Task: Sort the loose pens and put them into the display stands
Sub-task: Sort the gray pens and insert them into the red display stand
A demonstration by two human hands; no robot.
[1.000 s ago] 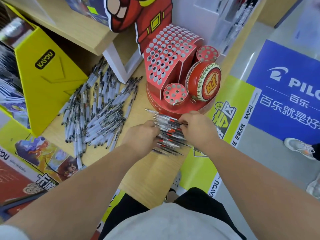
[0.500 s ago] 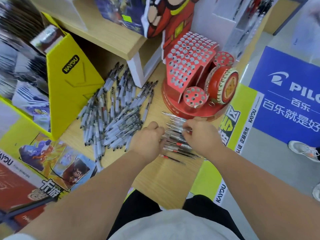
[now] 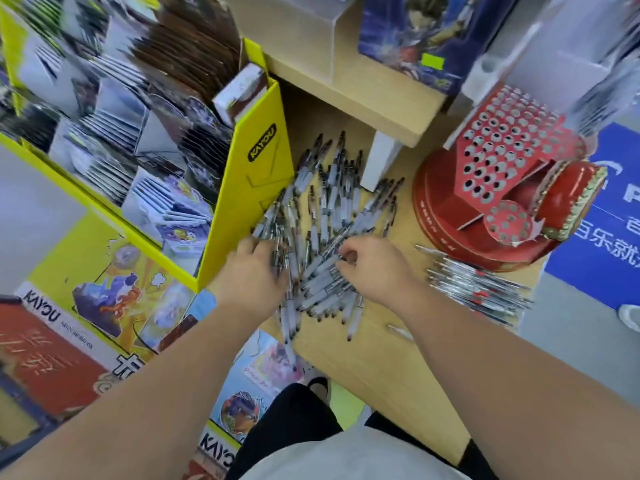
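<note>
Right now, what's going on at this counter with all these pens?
A person works at a wooden counter with both hands in the large pile of grey pens. The left hand lies on the pile's left edge. The right hand has its fingers curled among pens at the middle; whether it grips one is unclear. A smaller bundle of red-marked pens lies lined up by the red display stand, whose visible holes look empty.

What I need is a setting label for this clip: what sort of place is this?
Probably a stationery or toy shop: a red pen display stand riddled with holes, a yellow KAYOU display box of card packs, and loose pens heaped on a wooden counter.
</note>
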